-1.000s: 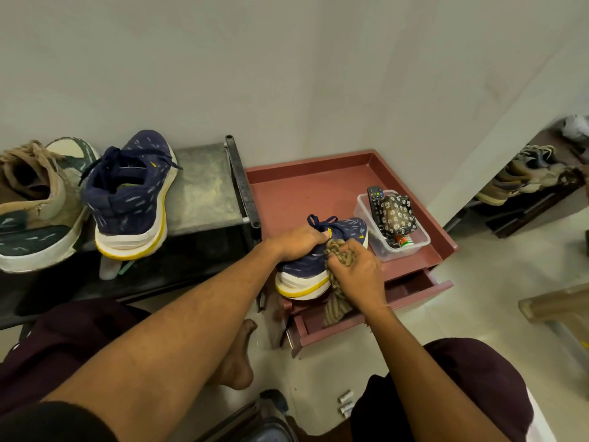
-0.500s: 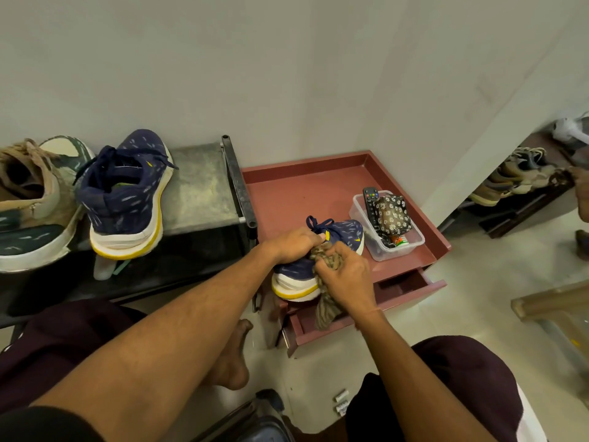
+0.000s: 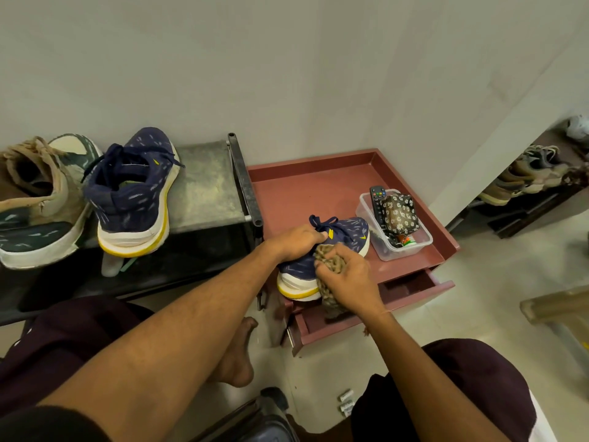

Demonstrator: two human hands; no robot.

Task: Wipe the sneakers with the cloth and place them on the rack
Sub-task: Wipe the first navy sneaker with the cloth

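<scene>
A navy sneaker (image 3: 352, 232) with a white and yellow sole lies on the reddish-brown cabinet top (image 3: 312, 189). My left hand (image 3: 294, 242) grips it over the laces. My right hand (image 3: 345, 279) holds a bunched brown cloth (image 3: 330, 261) pressed against the sneaker's right side near the heel, and the cloth's tail hangs down over the open drawer (image 3: 411, 287). The matching navy sneaker (image 3: 134, 199) stands on the dark metal rack (image 3: 204, 189) at the left.
A tan and green shoe (image 3: 35, 199) sits left of the navy one on the rack. A clear box (image 3: 420, 244) with a remote and a flowered pouch stands on the cabinet's right. More shoes (image 3: 529, 175) lie at the far right. My bare foot (image 3: 237, 355) rests on the floor.
My right hand with the cloth has shifted a little along the sneaker's side. The left hand keeps its grip on the shoe.
</scene>
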